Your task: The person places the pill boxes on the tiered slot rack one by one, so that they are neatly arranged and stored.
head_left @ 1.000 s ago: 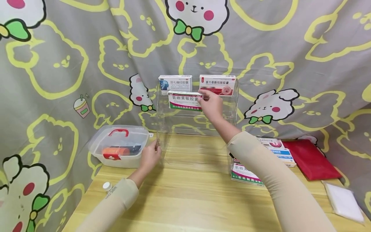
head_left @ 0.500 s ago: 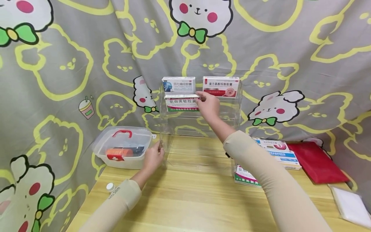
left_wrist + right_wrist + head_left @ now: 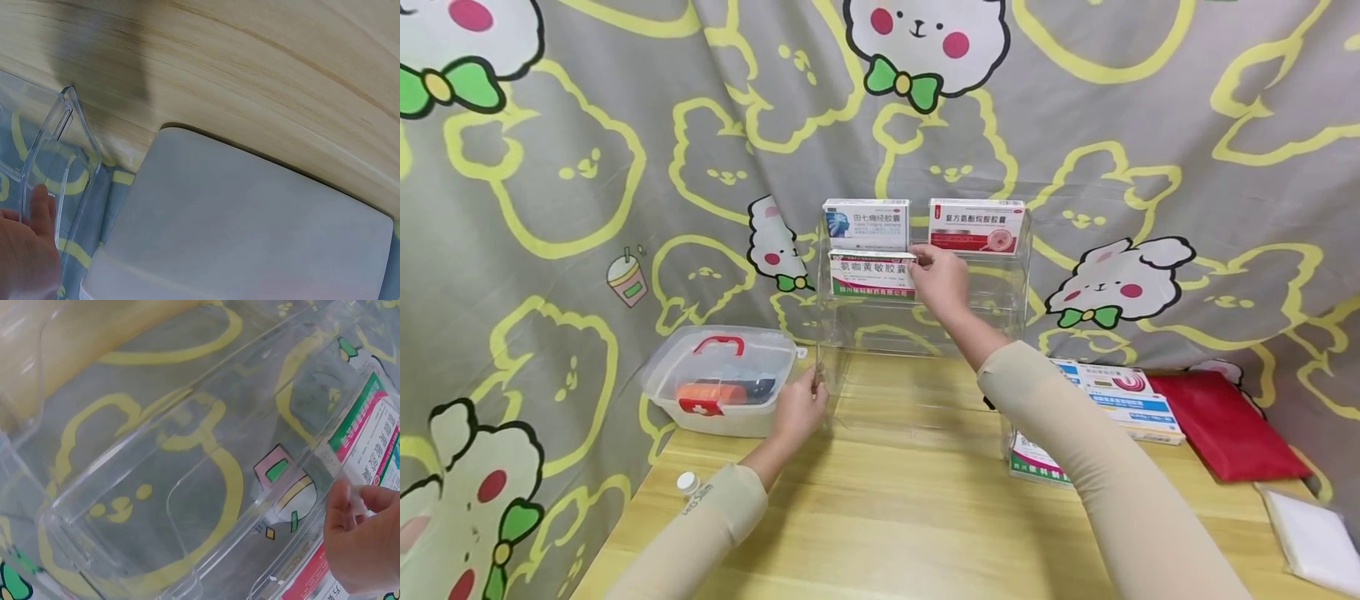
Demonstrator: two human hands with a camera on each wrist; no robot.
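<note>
The rack [image 3: 925, 333] is clear glossy plastic, smooth, with bright glints on its edges. The boxes [image 3: 872, 276] on it are printed card with a slight sheen. Left of the rack, the case [image 3: 718, 379] is frosted matt plastic. The surface [image 3: 887, 517] is pale wood with visible grain. Behind the rack hangs a curtain [image 3: 587, 167] of soft matt cloth, creased

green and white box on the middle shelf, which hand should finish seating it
Right. The right hand already pinches the green and white box at its end, up at the clear rack. The left hand is low, holding the rack's front edge steady.
</note>
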